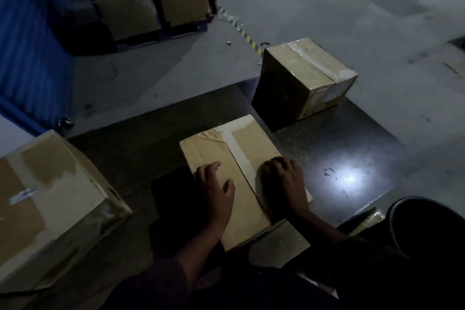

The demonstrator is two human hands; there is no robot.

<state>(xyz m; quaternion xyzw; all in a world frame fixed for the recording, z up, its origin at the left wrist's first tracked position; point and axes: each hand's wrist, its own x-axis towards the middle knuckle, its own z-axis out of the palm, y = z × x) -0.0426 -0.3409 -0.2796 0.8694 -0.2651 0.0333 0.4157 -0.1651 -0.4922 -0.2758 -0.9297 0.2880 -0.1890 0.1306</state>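
Fingers [213, 166] flat, taped cardboard box [247, 145]

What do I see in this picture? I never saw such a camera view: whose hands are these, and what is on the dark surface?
It is one picture from a wide camera worn on a person's head, looking down. No machine appears. The left hand and the right hand rest on a taped cardboard box, gripping nothing. It sits on a dark platform. A second box stands at the left, and a third box at the far edge. Behind is a rack of cartons.
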